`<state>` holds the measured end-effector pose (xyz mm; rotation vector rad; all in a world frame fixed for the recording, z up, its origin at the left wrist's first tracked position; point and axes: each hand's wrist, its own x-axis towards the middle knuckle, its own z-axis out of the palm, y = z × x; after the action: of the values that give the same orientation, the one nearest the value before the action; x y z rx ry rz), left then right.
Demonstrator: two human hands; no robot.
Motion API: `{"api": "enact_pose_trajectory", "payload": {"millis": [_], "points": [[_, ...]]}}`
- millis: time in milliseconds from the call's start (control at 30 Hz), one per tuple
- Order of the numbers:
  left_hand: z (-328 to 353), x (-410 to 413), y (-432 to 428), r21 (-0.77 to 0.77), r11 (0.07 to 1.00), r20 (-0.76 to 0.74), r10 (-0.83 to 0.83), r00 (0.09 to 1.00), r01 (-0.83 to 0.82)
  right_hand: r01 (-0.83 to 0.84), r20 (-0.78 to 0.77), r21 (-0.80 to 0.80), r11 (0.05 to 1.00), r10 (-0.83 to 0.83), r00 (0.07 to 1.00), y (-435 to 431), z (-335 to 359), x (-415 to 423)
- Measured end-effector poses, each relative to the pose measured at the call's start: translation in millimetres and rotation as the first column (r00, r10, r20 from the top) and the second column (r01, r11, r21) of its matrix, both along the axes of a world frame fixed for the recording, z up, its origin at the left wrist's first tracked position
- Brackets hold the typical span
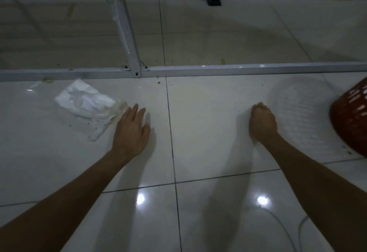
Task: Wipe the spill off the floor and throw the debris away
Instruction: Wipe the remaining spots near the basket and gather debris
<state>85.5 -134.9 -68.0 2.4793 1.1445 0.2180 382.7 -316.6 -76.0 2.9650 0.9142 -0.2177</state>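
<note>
Glossy white floor tiles with thin dark joints mirror two lamps. Left hand lies flat on the tile, fingers straight and slightly apart, their tips just beside a crumpled bag of clear film with creased white paper inside. Right hand is balled, knuckles up; whether it clamps anything I cannot tell. Dark specks dot the far tile. A red lattice basket sits right, a square metal rail runs beyond, and a pale cable curves near.
</note>
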Motion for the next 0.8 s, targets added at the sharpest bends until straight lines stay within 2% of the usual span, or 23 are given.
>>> {"api": "enact_pose_trajectory", "payload": {"millis": [67,200,333,433,567,667,800], "points": [[2.2,-4.5,-7.3,-0.029,0.999,0.009,0.026,1.0,-0.026,-0.017,-0.005,-0.043,0.999,0.017,1.0,7.7,4.5,-14.1],[2.0,-23.0,-10.8,-0.036,0.997,0.013,0.064,0.998,-0.064,-0.215,0.076,-0.149,0.965,0.228,0.971,34.9,4.0,-58.4],[2.1,-46.9,-9.3,-0.015,0.998,0.014,0.067,0.998,-0.067,-0.506,0.087,-0.261,0.822,0.542,0.836,80.4,-1.9,-125.5],[4.1,-61.8,-6.9,-0.005,0.996,0.001,0.091,0.996,-0.091,-0.651,0.075,-0.146,0.745,0.665,0.743,110.1,-9.0,-193.6],[5.8,-80.5,-6.1,0.01,0.991,0.012,0.131,0.991,-0.131,-0.691,-0.144,0.167,0.703,0.711,0.688,124.5,-16.7,-269.9],[9.4,-93.5,-12.0,-0.005,0.989,0.017,0.146,0.989,-0.146,-0.74,-0.135,0.228,0.633,0.773,0.62,120.1,-17.7,-274.5],[17.4,-102.7,-17.0,-0.003,0.992,0.019,0.126,0.992,-0.126,-0.666,-0.124,0.304,0.681,0.721,0.681,108.1,-16.5,-257.4]]}}
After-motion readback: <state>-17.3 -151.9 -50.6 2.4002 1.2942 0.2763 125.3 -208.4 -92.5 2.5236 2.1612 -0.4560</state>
